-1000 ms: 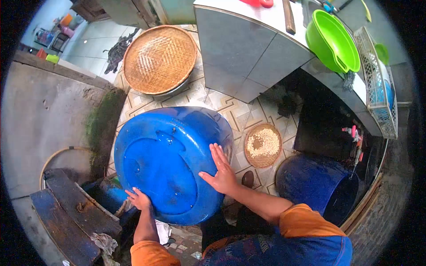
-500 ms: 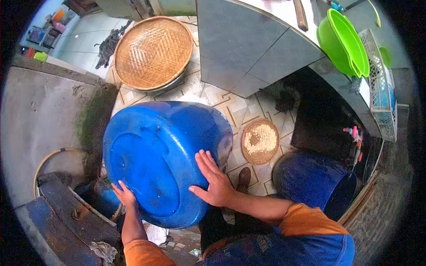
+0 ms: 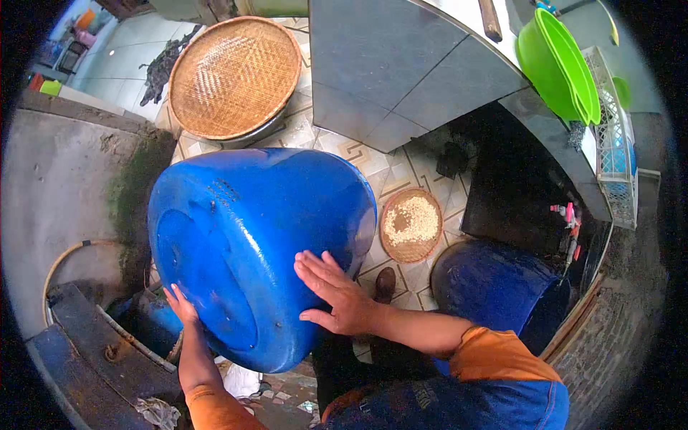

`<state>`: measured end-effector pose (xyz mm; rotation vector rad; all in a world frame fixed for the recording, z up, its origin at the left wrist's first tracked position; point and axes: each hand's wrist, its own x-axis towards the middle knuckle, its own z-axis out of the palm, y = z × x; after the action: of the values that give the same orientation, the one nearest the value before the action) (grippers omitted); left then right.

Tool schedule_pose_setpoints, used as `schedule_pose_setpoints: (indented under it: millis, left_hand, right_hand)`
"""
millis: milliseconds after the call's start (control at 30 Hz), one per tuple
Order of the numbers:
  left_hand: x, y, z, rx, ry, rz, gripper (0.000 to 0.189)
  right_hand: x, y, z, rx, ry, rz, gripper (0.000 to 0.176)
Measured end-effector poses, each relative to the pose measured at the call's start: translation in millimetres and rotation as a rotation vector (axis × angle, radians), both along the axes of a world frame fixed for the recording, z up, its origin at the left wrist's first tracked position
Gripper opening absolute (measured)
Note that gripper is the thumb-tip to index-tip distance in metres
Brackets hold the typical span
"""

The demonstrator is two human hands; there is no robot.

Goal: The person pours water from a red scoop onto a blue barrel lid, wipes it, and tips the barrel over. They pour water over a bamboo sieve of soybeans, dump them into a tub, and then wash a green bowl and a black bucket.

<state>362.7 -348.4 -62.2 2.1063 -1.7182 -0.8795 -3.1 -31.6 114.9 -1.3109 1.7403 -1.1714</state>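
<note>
A large blue plastic barrel (image 3: pixel 287 204) lies tilted in front of me, its round base turned towards the lower left. My left hand (image 3: pixel 183 308) rests on the lower edge of that base, fingers stretched out. Higher on the right, my right hand (image 3: pixel 335 295) lies flat against the barrel's side near the base rim, its fingers straight and the thumb apart. Neither hand has its fingers wrapped round anything. The barrel's mouth faces away from me, so its inside is hidden.
A wide woven tray (image 3: pixel 236 77) sits on a basin at the back. On the tiled floor, a small woven tray (image 3: pixel 411 247) holds pale pieces. A dark blue barrel (image 3: pixel 494 283) lies at right, below a counter with green basins (image 3: pixel 555 68). Wooden boards (image 3: pixel 93 358) are at lower left.
The blue barrel has swung slightly, its base turning further left so more of its side shows. Both hands have moved with it, still laid against it. The whole view has shifted a little.
</note>
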Motion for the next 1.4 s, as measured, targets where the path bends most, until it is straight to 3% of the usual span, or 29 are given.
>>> schedule_pose_setpoints:
  millis: [67,200,267,333,400,433,467,500,533,600,633,667,733,800,867,1033,1133,1200,1300,1400]
  left_hand:
    - [-4.1,-9.8,-6.9,0.006,0.029,-0.016,0.077]
    - [-20.6,-7.5,-3.6,0.098,0.328,-0.087,0.080]
    - [-0.6,-23.5,-35.0,0.109,0.378,-0.055,0.080]
    - [26.3,-42.8,-73.8,0.145,0.482,-0.029,0.079]
    - [26.8,-40.8,-74.9,0.178,0.558,-0.009,0.078]
    - [-0.3,-33.1,-48.6,0.173,0.475,-0.052,0.078]
    - [-35.1,-20.4,-18.0,0.164,0.391,-0.092,0.077]
    - [-48.7,-17.7,-10.2,0.140,0.438,-0.038,0.077]
    - [-61.1,-15.4,-3.3,0.113,0.485,0.016,0.077]
    - [-45.4,-33.8,-1.8,-0.029,-0.019,-0.285,0.075]
    - [-44.1,-34.3,-6.4,-0.226,-0.012,-0.354,0.069]
    - [-40.9,-36.0,-5.7,-0.231,-0.023,-0.353,0.069]
    - [-55.0,-29.6,8.5,-0.328,-0.189,-0.270,0.063]
    - [-68.4,-14.4,28.2,-0.335,-0.292,-0.234,0.059]
    - [-67.8,-6.5,33.6,-0.063,-0.085,-0.313,0.058]
    - [-51.8,58.3,57.3,0.429,0.422,-0.156,0.058]
    - [-32.3,87.7,68.0,0.510,0.596,-0.049,0.058]
    - [-20.0,108.1,68.1,0.558,0.689,0.002,0.059]
    - [-6.7,135.4,64.7,0.617,0.804,0.080,0.059]
    - [1.3,155.0,58.5,0.659,0.877,0.141,0.059]
  right_hand:
    - [-13.1,4.2,-9.4,0.023,0.058,-0.052,0.081]
    - [-47.1,32.2,-110.9,0.270,0.046,-0.698,0.076]
    - [-81.0,56.9,-159.1,0.443,-0.171,-0.943,0.080]
    - [-98.9,85.0,-228.2,0.432,-0.772,-1.318,0.085]
    - [-110.6,88.9,-194.9,0.567,-0.896,-1.305,0.091]
    - [-115.0,114.9,-243.4,0.601,-0.785,-1.254,0.097]
    - [-121.7,147.5,-310.3,0.639,-0.891,-1.182,0.096]
    - [-124.3,151.8,-316.2,0.628,-0.948,-1.106,0.094]
    - [-123.7,148.9,-313.7,0.617,-1.007,-1.030,0.093]
    - [-123.3,139.6,-299.2,0.694,-1.017,-1.019,0.091]
    - [-119.6,135.6,-294.3,0.769,-1.013,-1.019,0.090]
    - [-117.1,136.6,-299.9,0.770,-1.023,-1.012,0.090]
    - [-116.5,137.1,-298.5,0.584,-1.326,-1.026,0.090]
    - [-113.8,138.2,-290.0,0.637,-1.322,-1.072,0.086]
    - [-113.8,148.5,-287.7,0.565,-1.309,-0.861,0.095]
    - [-113.9,159.2,-259.9,0.521,-1.169,-0.866,0.087]
    - [-115.2,153.8,-217.8,0.422,-1.157,-0.970,0.077]
    - [-121.5,155.5,-218.3,0.243,-1.110,-1.077,0.052]
    - [-137.4,152.4,-180.7,0.212,-0.815,-1.186,0.038]
    - [-145.4,151.2,-129.9,0.222,-0.598,-1.204,0.039]
